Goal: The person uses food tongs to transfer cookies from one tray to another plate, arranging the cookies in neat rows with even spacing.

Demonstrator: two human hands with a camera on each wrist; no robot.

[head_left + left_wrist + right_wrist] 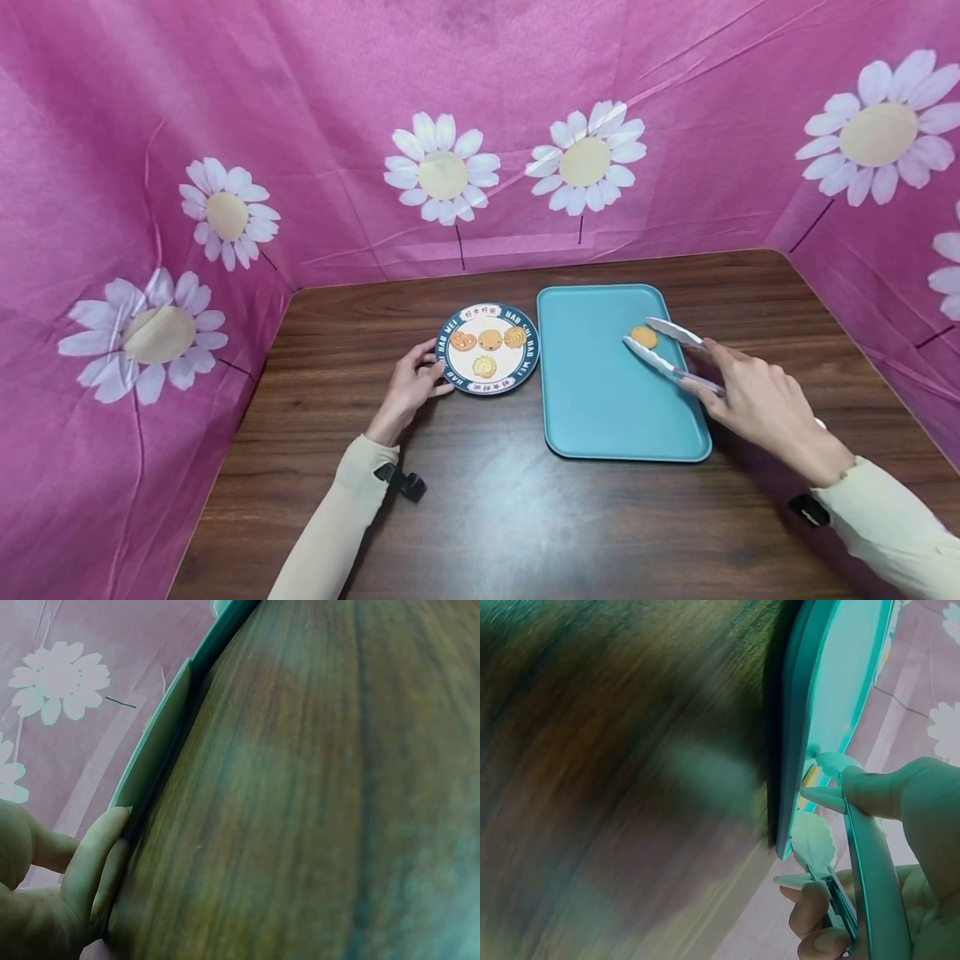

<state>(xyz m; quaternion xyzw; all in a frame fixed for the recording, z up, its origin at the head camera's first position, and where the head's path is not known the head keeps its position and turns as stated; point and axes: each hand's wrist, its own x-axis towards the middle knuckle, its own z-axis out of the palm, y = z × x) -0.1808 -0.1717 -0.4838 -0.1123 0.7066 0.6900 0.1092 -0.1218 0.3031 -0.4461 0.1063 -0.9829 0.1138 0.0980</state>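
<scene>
In the head view a round plate [472, 383] with a dark blue lettered rim and several cookies [490, 340] stands on the table. My left hand [412, 383] holds the plate's left edge; the left wrist view shows curved fingers [90, 859] against the rim. My right hand [757, 404] grips a pair of tongs [660, 362] over a turquoise tray [600, 400]. The spread tips of the tongs stand on either side of a round golden cookie [643, 337] on the tray. From the right wrist, thumb and fingers [877, 791] show around the tongs' arms.
The tray lies right beside the plate on a dark wood table [480, 500]. A pink cloth [337, 108] with white daisies hangs behind the table and along both sides. Each wrist wears a black strapped device [408, 483].
</scene>
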